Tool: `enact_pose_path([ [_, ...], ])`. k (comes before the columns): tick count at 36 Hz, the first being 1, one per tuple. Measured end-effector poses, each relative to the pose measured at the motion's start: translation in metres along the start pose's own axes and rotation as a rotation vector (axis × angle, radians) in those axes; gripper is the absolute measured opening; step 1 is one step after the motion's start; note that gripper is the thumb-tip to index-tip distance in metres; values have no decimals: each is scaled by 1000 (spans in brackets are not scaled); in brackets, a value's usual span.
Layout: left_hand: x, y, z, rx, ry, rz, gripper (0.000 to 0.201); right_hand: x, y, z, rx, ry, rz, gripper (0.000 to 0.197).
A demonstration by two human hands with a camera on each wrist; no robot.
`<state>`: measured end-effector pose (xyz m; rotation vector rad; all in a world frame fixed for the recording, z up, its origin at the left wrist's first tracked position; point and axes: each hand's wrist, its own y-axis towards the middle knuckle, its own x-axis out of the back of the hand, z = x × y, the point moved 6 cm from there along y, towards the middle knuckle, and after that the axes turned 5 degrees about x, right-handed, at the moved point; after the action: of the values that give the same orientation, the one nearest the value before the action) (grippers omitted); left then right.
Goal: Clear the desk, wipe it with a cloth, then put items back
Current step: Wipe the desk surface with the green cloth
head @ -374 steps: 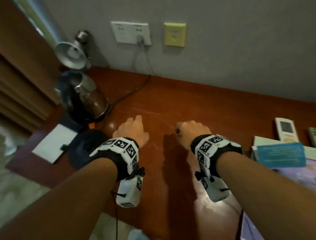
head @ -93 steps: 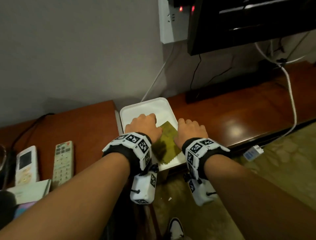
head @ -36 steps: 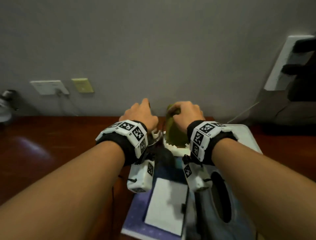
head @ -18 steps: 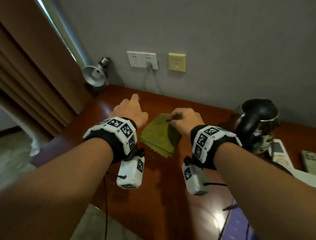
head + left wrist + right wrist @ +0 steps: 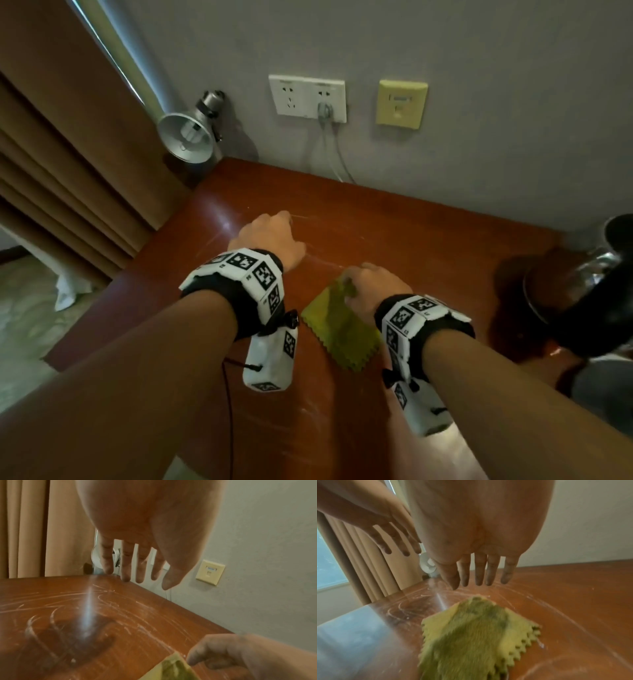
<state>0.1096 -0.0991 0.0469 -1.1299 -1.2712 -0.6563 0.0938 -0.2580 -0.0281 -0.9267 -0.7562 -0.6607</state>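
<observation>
The cloth is lying flat on the desk, near its front edge. It is green-yellow with a zigzag hem. My right hand is sitting over its far corner with the fingers loose and only slightly bent. The tips are resting at that corner and are not closing round it. My left hand is hovering just beside it on the left, above bare wood. Its fingers are straight and spread, holding nothing.

Well apart from the cloth on the right, a dark kettle is standing at the picture's edge, blurred and partly cut off. It is bounding the wood on that side. At the desk's far left corner a silver lamp is turning its shade toward me. Behind my hands a grey cable is running down from a white socket to the desk's back edge. A yellow plate is sitting on the wall just right of the socket.

The wood is showing reddish-brown and glossy, catching a bright bar of light by my left hand. Pale streaks are curving across it around and beyond both hands. The wall is looking plain grey. A brown curtain is hanging left of the desk, with a strip of daylight along its edge. Patterned floor is showing below it.
</observation>
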Motion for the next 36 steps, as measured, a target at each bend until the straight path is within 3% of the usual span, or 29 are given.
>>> enact_pose_path([
  [4,-32,6,14,-22,19,115,45,-38,8,1,-64,-9,101,52],
  [9,-53,9,29,-96,63,153,39,-50,11,6,-123,14,43,55],
  [14,-75,12,40,-181,60,191,52,-65,16,16,-244,28,51,69],
  [21,-112,20,71,-206,127,284,71,-76,26,24,-363,4,18,49],
  [26,-130,22,80,-225,155,326,78,-81,29,22,-399,-2,-16,50],
  [36,-129,31,81,-271,119,285,82,-77,35,20,-453,-3,-42,48],
])
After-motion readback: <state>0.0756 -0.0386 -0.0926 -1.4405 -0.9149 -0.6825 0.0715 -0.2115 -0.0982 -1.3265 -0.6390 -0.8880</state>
